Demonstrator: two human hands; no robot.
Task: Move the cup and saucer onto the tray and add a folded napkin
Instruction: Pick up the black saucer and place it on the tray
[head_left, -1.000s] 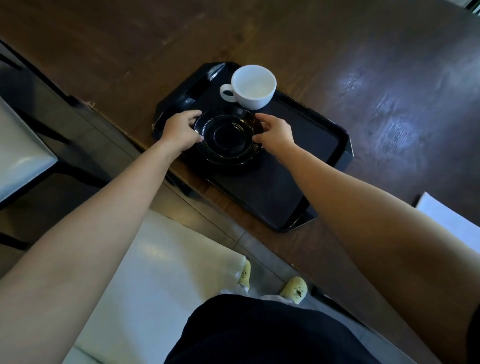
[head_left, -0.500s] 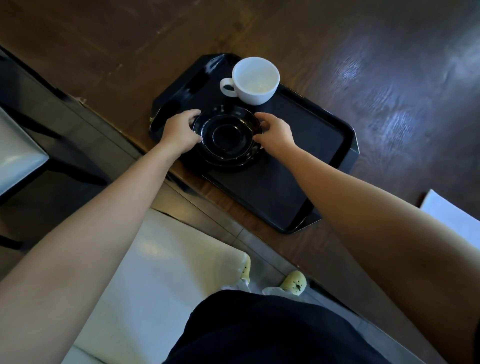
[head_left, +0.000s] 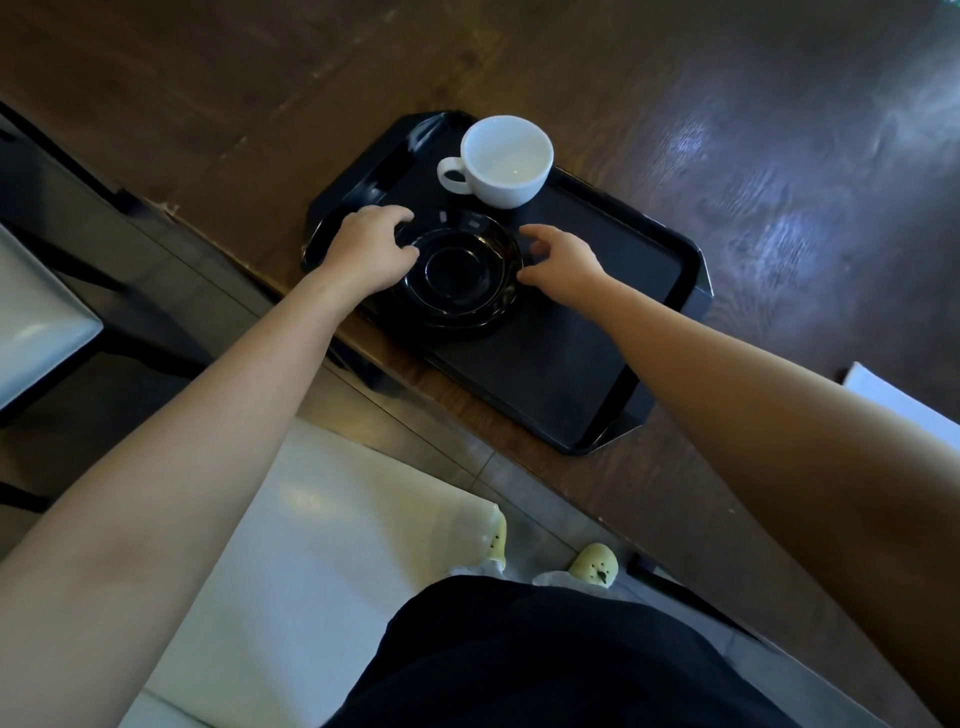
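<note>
A black saucer (head_left: 457, 275) lies on the left part of the black tray (head_left: 571, 332). Just behind the saucer, an empty white cup (head_left: 506, 161) stands on the tray with its handle to the left. My left hand (head_left: 371, 249) curls over the saucer's left rim. At the saucer's right rim, my right hand (head_left: 563, 260) has its fingers spread and does not grip. A white napkin (head_left: 904, 405) shows at the right edge, partly hidden by my right arm.
The tray sits near the front edge of a dark wooden table (head_left: 779, 156). A white chair seat (head_left: 322, 519) is below me, beside my legs and feet. Another pale seat (head_left: 36, 322) with a dark frame stands at the left.
The saucer has come down onto the tray. My right hand has let go of its rim and opened. My left hand stays on the left rim.
</note>
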